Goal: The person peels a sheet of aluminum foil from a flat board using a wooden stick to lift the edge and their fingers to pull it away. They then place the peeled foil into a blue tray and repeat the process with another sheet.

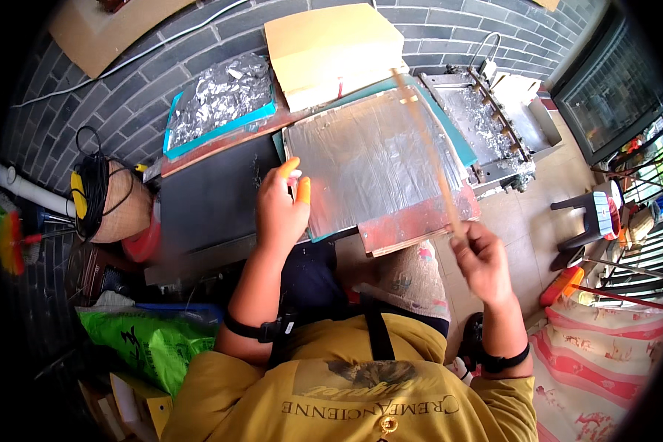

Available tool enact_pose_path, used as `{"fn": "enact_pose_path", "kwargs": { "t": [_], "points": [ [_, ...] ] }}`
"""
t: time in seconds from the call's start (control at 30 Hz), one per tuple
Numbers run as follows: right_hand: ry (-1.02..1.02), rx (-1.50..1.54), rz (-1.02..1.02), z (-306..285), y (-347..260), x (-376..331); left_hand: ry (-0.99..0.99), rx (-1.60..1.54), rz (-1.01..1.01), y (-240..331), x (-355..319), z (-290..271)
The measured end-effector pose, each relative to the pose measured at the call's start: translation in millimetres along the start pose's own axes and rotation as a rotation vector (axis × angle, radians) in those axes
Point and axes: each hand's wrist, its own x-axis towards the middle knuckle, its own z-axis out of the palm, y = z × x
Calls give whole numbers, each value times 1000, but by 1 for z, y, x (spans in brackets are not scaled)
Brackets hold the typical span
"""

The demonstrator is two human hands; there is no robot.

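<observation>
My right hand (482, 264) is closed around the lower end of a long, thin wooden stick (436, 158). The stick slants up and away over the right side of a wrinkled silver foil sheet (368, 158), blurred towards its far end. By the foil's left edge is my left hand (282, 206), with orange covers on the thumb and a finger. Those two stand apart, and a small pinkish-white spot shows between them, too small to name. Under the foil lies a stack with a reddish, stained board (420, 221) jutting out at the near side.
A dark flat board (210, 195) lies left of the foil. Behind are a teal-edged tray of foil scraps (221, 99) and a stack of tan paper (331, 48). A metal frame (475, 121) stands at right, a stool (586, 214) beyond it. A green bag (144, 342) sits lower left.
</observation>
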Motion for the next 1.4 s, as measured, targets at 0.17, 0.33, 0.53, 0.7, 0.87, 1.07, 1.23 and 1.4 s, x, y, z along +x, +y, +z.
{"fn": "enact_pose_path", "kwargs": {
  "t": [0.17,0.33,0.53,0.7,0.87,1.07,1.23,1.4],
  "points": [
    [62,264,-98,-9,18,18,-77,30,-165,-7,-14,-18],
    [109,414,-76,-4,23,47,-300,-297,-532,2,-35,-39],
    [116,387,-56,-1,14,67,-450,-472,-704,17,-41,-51],
    [118,341,-65,-2,9,73,-463,-595,-732,18,-46,-45],
    [126,278,-78,-1,5,74,-395,-713,-732,20,-45,-40],
    [143,146,-99,1,4,74,-212,-737,-643,6,-12,-26],
    [147,-9,-140,1,1,74,-163,-504,-541,-15,37,-2],
    [163,-51,-136,2,-5,76,-213,-377,-447,-16,63,9]
  ]
}}
